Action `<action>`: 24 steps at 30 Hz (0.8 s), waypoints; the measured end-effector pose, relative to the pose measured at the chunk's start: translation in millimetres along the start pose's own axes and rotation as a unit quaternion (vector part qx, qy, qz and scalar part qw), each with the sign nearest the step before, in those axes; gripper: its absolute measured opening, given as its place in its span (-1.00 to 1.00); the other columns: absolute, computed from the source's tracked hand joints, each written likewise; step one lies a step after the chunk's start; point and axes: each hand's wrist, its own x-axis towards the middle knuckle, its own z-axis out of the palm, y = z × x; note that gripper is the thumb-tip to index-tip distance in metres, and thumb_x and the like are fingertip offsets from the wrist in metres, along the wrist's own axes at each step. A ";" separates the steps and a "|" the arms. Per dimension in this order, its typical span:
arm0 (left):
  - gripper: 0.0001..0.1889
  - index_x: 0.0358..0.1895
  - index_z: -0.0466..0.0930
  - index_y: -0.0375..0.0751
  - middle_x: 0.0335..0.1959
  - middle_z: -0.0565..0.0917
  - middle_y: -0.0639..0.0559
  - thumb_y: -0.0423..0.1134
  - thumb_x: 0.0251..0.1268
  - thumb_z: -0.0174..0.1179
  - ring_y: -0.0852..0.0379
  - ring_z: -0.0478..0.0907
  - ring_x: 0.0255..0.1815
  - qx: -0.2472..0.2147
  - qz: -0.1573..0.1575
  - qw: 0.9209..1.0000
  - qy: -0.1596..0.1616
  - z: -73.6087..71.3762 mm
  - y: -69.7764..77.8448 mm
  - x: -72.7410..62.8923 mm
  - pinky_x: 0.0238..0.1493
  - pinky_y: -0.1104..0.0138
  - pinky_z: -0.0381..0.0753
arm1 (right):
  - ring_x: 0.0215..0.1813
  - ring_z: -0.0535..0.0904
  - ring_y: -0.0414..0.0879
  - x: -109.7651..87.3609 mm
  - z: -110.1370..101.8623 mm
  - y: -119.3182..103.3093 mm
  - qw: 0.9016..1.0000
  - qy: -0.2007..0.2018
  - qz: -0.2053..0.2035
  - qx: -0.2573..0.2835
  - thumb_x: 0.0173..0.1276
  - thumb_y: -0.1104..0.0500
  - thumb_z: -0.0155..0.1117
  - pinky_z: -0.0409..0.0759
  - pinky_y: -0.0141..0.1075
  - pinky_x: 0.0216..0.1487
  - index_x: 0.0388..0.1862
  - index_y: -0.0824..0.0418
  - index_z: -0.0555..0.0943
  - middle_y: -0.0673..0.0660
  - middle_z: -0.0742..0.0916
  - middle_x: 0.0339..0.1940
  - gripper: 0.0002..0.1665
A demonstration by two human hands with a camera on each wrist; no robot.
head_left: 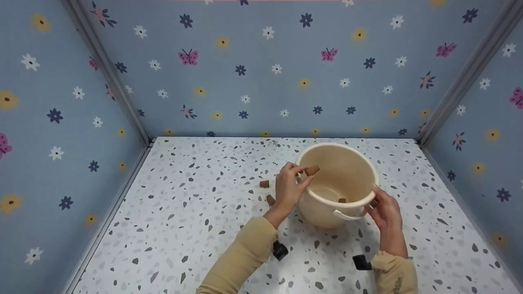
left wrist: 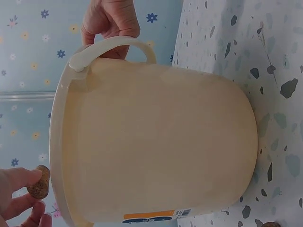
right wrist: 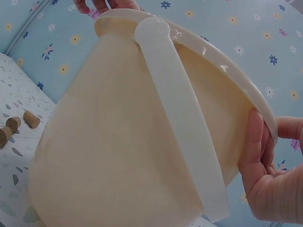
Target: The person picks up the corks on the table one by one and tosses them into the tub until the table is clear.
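Observation:
My left hand (head_left: 289,185) pinches a brown cork (head_left: 312,170) between thumb and fingers, over the left part of the rim of a cream bucket (head_left: 322,214). The left wrist view shows the same cork (left wrist: 39,182) just outside the rim line, near the fingertips. On the bucket's right side, my right hand (head_left: 386,208) grips the rim, thumb on one side and fingers (right wrist: 254,137) on the other. One more cork (head_left: 342,200) shows inside the bucket, partly hidden by the near wall. The white handle (right wrist: 184,118) hangs down along the outside.
Left of the bucket, a cork (head_left: 264,184) and another cork (head_left: 270,200) lie on the speckled white table (head_left: 175,212); the left hand partly covers that area. Blue flowered panels (head_left: 253,81) stand behind and at both sides. A label (left wrist: 149,216) is on the bucket's side.

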 end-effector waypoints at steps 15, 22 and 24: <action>-0.54 -0.06 0.56 -0.23 -0.25 0.51 -0.02 -0.08 -0.07 0.33 0.06 0.49 -0.24 0.002 -0.018 1.000 -0.021 8.4 6.6 2.9 -0.24 0.38 0.44 | -0.41 0.55 -0.17 -0.6 2.5 -1.9 1.000 0.012 0.010 0.001 0.31 0.19 0.06 0.52 -0.36 -0.43 -0.36 0.19 0.60 0.06 0.65 -0.43 -0.83; -0.65 -0.12 0.56 -0.28 -0.26 0.51 -0.06 -0.16 0.03 0.28 0.06 0.46 -0.27 -0.048 -0.008 0.999 -0.007 2.7 1.6 1.0 -0.25 0.40 0.43 | -0.41 0.55 -0.18 -1.2 2.5 -1.8 1.000 0.009 0.011 -0.007 0.33 0.19 0.03 0.51 -0.37 -0.42 -0.39 0.18 0.60 0.04 0.65 -0.46 -0.79; -0.64 -0.12 0.55 -0.30 -0.26 0.51 -0.07 -0.17 0.04 0.27 0.06 0.45 -0.26 -0.056 -0.005 0.998 -0.004 0.9 -1.2 0.5 -0.23 0.39 0.43 | -0.42 0.55 -0.18 -1.1 2.3 -1.4 1.000 0.010 0.011 -0.008 0.33 0.18 0.02 0.51 -0.37 -0.42 -0.39 0.18 0.61 0.04 0.65 -0.46 -0.78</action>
